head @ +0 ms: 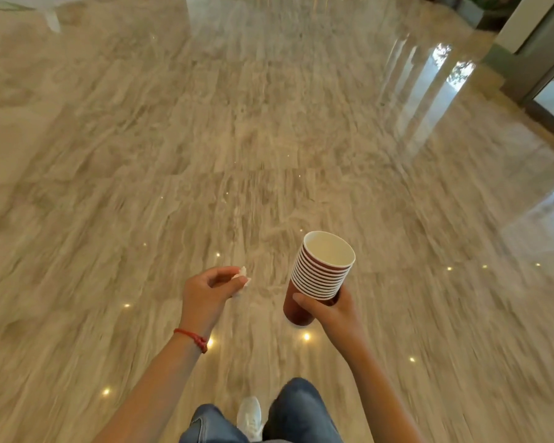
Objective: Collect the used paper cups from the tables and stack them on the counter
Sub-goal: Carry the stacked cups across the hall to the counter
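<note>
Floor [269, 139] of glossy marble lies beneath stacked cups [317, 276].

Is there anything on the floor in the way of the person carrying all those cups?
Nothing visible. The right hand holds the stack of cups, the left hand pinches a white scrap, and the shiny floor ahead looks bare. The counter isn't in view.

No readable text, labels, brands or numbers anywhere in frame. The stack of paper cups [317, 276] at lower centre-right has plain red walls and white rims with no print visible, and the white scrap [242, 279] just left of it is blank. The floor [269, 139] is blurred.
</note>
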Tool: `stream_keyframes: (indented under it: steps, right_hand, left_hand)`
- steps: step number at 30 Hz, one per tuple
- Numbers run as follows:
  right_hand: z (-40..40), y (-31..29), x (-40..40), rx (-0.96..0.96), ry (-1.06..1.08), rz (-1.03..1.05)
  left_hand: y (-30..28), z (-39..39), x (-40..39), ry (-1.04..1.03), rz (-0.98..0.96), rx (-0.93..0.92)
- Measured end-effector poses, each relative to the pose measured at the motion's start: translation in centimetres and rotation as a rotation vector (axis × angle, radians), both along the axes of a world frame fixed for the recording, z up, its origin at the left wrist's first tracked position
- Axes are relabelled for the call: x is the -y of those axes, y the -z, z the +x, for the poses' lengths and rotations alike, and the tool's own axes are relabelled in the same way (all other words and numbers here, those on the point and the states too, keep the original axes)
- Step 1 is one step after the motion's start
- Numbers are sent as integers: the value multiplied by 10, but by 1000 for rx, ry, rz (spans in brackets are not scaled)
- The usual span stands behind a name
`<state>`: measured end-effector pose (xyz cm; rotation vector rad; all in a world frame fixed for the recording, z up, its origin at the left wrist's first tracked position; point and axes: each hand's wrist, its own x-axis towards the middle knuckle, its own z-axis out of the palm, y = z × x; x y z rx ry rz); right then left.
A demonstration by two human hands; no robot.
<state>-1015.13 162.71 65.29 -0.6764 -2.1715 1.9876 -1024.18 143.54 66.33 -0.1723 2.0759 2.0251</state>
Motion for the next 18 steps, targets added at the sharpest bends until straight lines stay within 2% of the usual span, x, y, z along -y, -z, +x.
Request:
stream_keyframes:
  steps: [7,18]
  right_hand:
    - [-156,18,-72,18,46,0]
    - [-437,6,-193,18,-11,7]
  left_hand:
    - [20,-157,-77,47,-6,30]
    - [4,-425,-195,-4,-38,-2]
